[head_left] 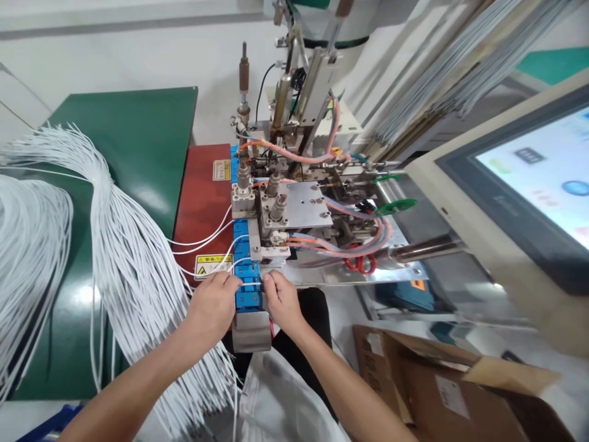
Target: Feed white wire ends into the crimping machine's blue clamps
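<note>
A short stretch of white cable (251, 283) lies across the blue conveyor blocks (248, 299) of a bench machine. My left hand (215, 301) is closed on this cable at the left side of the blocks. At their right side, my right hand (281, 299) pinches the cable's other end, and the fingers cover the tip. Several more white cables (209, 241) run from the left into the blocks farther back, under the machine's metal head (297, 205). A big bundle of white cables (122, 245) spreads over the table beside my left arm.
A second coil of cables (32, 245) sits on the green table (138, 116) at left. Red-handled scissors (360, 263) lie on the machine plate. A touch screen (543, 172) juts in at right, above an open cardboard box (442, 380). A wire spool (391, 195) stands behind the hoses.
</note>
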A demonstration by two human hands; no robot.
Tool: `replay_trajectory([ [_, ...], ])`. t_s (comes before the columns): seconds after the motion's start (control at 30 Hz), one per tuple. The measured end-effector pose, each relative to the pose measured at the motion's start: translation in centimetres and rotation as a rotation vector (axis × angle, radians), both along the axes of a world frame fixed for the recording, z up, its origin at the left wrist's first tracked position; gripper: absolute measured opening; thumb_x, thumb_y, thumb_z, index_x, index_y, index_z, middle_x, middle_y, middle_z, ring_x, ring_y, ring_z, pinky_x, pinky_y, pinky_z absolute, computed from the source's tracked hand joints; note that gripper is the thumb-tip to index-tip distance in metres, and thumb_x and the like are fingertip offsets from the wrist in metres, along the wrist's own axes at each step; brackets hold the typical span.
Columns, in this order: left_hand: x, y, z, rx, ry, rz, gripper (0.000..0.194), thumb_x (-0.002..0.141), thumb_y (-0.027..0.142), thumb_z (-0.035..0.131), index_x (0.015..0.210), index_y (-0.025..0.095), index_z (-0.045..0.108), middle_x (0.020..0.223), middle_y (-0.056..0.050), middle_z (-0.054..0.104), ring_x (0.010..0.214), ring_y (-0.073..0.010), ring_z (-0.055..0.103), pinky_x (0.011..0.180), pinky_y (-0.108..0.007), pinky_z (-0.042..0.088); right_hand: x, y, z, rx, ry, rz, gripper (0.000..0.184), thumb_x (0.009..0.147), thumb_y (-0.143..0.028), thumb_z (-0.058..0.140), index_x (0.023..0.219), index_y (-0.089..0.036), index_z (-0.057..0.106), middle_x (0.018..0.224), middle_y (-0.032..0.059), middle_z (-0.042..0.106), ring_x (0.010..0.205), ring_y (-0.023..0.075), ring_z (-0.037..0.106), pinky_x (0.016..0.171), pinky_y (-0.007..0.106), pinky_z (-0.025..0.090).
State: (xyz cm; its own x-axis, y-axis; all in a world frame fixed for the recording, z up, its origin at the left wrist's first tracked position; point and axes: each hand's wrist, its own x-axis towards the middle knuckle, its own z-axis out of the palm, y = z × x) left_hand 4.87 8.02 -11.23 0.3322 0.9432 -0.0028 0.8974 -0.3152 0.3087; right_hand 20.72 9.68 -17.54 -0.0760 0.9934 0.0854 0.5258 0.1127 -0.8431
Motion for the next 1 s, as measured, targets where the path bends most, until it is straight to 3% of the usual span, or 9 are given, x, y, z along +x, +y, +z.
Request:
replay_trajectory([
  [0.17, -0.4, 0.1, -0.5, 0.125, -0.022, -0.050, 0.024, 0.085, 0.009, 0.040, 0.088, 0.015, 0.063, 0.079, -0.007, 0.063, 0.077, -0.0198, 0.056, 0.075, -0.036, 0.047, 0.8, 0.2, 0.6, -0.026, 0.044, -0.013, 0.032, 0.087, -0.036, 0.038, 0.060, -0.020, 0.046, 0.057, -0.0024, 0.048, 0.056, 0.0120, 0.047, 0.056, 0.023, 0.036],
  [0.27, -1.1, 0.0, -1.1, 0.148, -0.054, -0.077, 0.028, 0.085, 0.007, 0.039, 0.106, 0.012, 0.057, 0.099, -0.009, 0.062, 0.091, -0.0196, 0.057, 0.085, -0.035, 0.046, 1.5, 0.0, 1.0, -0.037, 0.161, -0.127, 0.031, 0.086, -0.039, 0.040, 0.068, -0.018, 0.053, 0.061, -0.0012, 0.054, 0.059, 0.0127, 0.051, 0.058, 0.023, 0.039],
  [0.37, -2.0, -0.7, -0.6, 0.148, -0.020, -0.171, 0.032, 0.086, 0.008, 0.038, 0.117, 0.011, 0.049, 0.117, -0.011, 0.055, 0.109, -0.0218, 0.049, 0.094, -0.038, 0.039, 2.3, -0.3, 1.2, -0.030, 0.266, -0.188, 0.033, 0.086, -0.041, 0.041, 0.067, -0.017, 0.054, 0.058, -0.0015, 0.053, 0.056, 0.0120, 0.049, 0.055, 0.023, 0.038],
  [0.57, -3.0, -2.3, 2.3, -0.202, -0.006, -0.436, 0.014, 0.086, 0.023, 0.049, 0.078, 0.017, 0.059, 0.080, -0.003, 0.058, 0.080, -0.0178, 0.051, 0.073, -0.031, 0.044, 3.3, -0.6, 1.8, -0.052, 0.340, -0.186, 0.036, 0.084, -0.043, 0.043, 0.062, -0.017, 0.053, 0.054, -0.0020, 0.048, 0.051, 0.0107, 0.044, 0.050, 0.022, 0.036],
  [0.67, -3.0, -2.6, 2.6, -0.214, 0.039, -0.418, 0.012, 0.084, 0.020, 0.052, 0.074, 0.016, 0.057, 0.080, -0.003, 0.056, 0.083, -0.0189, 0.049, 0.075, -0.034, 0.041, 3.1, -0.5, 2.4, -0.052, 0.352, -0.156, 0.038, 0.085, -0.043, 0.043, 0.059, -0.017, 0.052, 0.053, -0.0020, 0.047, 0.050, 0.0104, 0.044, 0.049, 0.022, 0.036],
  [0.77, -2.6, -2.3, 2.6, -0.215, -0.094, -0.388, 0.013, 0.085, 0.021, 0.051, 0.074, 0.017, 0.056, 0.082, -0.002, 0.057, 0.085, -0.0169, 0.049, 0.078, -0.031, 0.040, 2.7, -0.5, 3.0, -0.053, 0.365, -0.131, 0.036, 0.085, -0.041, 0.044, 0.058, -0.017, 0.052, 0.053, -0.0020, 0.047, 0.051, 0.0104, 0.045, 0.050, 0.022, 0.037],
  [0.87, -1.9, -2.0, 2.2, -0.206, -0.320, -0.232, 0.011, 0.087, 0.021, 0.047, 0.081, 0.018, 0.056, 0.080, -0.001, 0.059, 0.079, -0.0130, 0.052, 0.072, -0.025, 0.041, 2.4, -1.0, 3.6, -0.039, 0.418, -0.050, 0.033, 0.085, -0.038, 0.045, 0.063, -0.017, 0.058, 0.056, -0.0004, 0.052, 0.053, 0.0111, 0.048, 0.051, 0.023, 0.040],
  [1.0, -0.8, -1.5, 1.3, -0.050, -0.472, -0.012, 0.010, 0.086, 0.025, 0.049, 0.090, 0.020, 0.057, 0.085, -0.001, 0.062, 0.079, -0.0131, 0.057, 0.073, -0.025, 0.044, 2.1, -2.0, 4.5, -0.037, 0.545, 0.081, 0.029, 0.086, -0.036, 0.044, 0.082, -0.018, 0.066, 0.068, 0.0034, 0.061, 0.058, 0.0130, 0.055, 0.053, 0.025, 0.044],
])
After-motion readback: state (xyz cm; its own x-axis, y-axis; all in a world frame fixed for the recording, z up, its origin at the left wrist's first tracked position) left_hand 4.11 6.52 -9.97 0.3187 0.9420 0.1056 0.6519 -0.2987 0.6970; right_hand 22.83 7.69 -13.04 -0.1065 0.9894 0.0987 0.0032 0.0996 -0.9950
